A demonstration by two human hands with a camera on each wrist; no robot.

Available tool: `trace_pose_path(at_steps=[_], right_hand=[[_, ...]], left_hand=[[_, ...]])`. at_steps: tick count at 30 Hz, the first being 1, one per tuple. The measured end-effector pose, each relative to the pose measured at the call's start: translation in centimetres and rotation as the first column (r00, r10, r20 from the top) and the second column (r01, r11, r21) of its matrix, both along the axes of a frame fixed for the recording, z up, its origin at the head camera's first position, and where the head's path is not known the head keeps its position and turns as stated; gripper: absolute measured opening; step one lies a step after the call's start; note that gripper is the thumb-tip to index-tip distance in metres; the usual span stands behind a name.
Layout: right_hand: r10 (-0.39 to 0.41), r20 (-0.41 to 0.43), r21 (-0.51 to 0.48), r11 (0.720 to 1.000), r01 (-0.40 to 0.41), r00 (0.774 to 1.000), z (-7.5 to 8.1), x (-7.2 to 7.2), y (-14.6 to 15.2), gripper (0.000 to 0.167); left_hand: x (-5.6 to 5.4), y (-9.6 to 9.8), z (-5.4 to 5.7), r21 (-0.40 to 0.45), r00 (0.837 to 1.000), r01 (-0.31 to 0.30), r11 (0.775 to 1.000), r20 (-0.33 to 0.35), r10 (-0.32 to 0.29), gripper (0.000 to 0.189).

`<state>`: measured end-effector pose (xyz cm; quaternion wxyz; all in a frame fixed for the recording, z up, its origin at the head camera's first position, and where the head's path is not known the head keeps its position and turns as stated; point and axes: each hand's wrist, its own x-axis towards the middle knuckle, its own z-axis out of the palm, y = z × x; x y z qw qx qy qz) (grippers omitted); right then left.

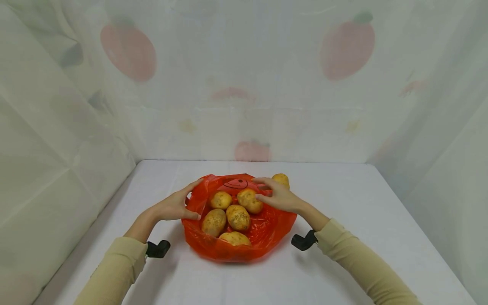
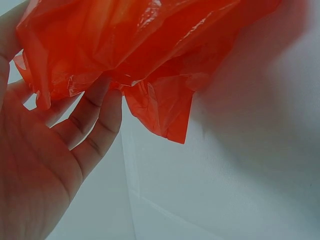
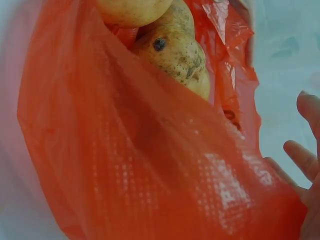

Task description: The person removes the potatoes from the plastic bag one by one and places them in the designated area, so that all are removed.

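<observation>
The red bag of potatoes lies at lower centre, between the left hand, spread wide at its left, and the right hand, fingers parted, nearer the outlying potato.

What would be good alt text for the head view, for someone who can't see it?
An open red plastic bag holding five visible potatoes sits on a white table. The left hand touches the bag's left side; the right hand is over its right side, with another potato just beyond.
</observation>
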<state>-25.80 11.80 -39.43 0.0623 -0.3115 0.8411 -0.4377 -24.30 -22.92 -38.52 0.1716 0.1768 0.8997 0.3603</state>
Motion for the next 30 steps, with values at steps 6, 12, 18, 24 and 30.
trace_pose_path(at_steps=[6, 12, 18, 24, 30], right_hand=[[-0.039, -0.008, 0.087, 0.995, 0.040, 0.999, -0.2, -0.4, -0.5, 0.050], [-0.038, 0.015, 0.119, 0.992, 0.036, 0.999, -0.4, -0.8, -0.7, 0.051], [-0.039, 0.055, 0.132, 0.991, 0.032, 0.998, -0.8, -1.0, -0.9, 0.051], [-0.055, 0.064, 0.144, 0.989, 0.046, 0.996, -1.1, -1.1, -1.0, 0.050], [-0.053, 0.077, 0.142, 0.989, 0.042, 0.996, -1.5, -1.4, -0.8, 0.051]], left_hand=[[-0.2, 0.0, -0.1, 0.000, 1.000, 0.004, 1.000, -0.008, -0.004, 0.101], [-0.2, 0.0, -0.1, 0.002, 1.000, 0.008, 1.000, -0.014, -0.008, 0.099], [-0.2, 0.1, -0.1, -0.011, 1.000, 0.011, 1.000, -0.019, -0.011, 0.101], [-0.2, 0.1, -0.2, -0.002, 1.000, 0.004, 1.000, -0.004, -0.004, 0.101], [-0.3, 0.1, -0.3, 0.005, 1.000, -0.003, 1.000, -0.005, 0.003, 0.100]])
